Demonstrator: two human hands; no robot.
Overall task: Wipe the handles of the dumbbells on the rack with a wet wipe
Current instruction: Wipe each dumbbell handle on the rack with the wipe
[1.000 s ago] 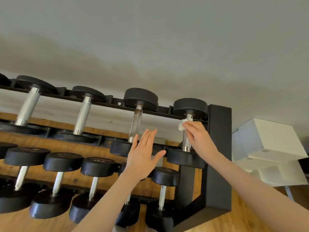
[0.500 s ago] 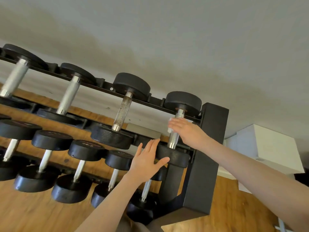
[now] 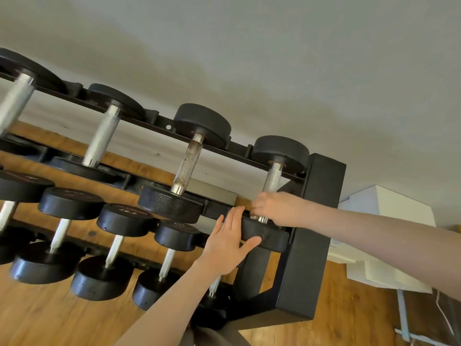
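A black two-tier rack point(image 3: 321, 221) holds several black dumbbells with metal handles. My right hand point(image 3: 277, 208) is curled round the lower end of the rightmost top-tier dumbbell's handle point(image 3: 272, 179). The wet wipe is almost wholly hidden inside that grip; only a sliver of white shows under the fingers. My left hand point(image 3: 230, 245) lies flat with straight fingers against the near head point(image 3: 268, 237) of that same dumbbell. The neighbouring handle point(image 3: 187, 163) to the left looks rust-stained.
The lower tier carries several smaller dumbbells point(image 3: 124, 221) below and left of my hands. White boxes point(image 3: 389, 221) stand right of the rack against the wall. A wooden floor point(image 3: 50, 318) lies beneath, with a white cable point(image 3: 444, 313) at the far right.
My right hand has slid down the rightmost handle from its top end to its bottom end. My left hand has come to rest on that dumbbell's near head. The view has shifted.
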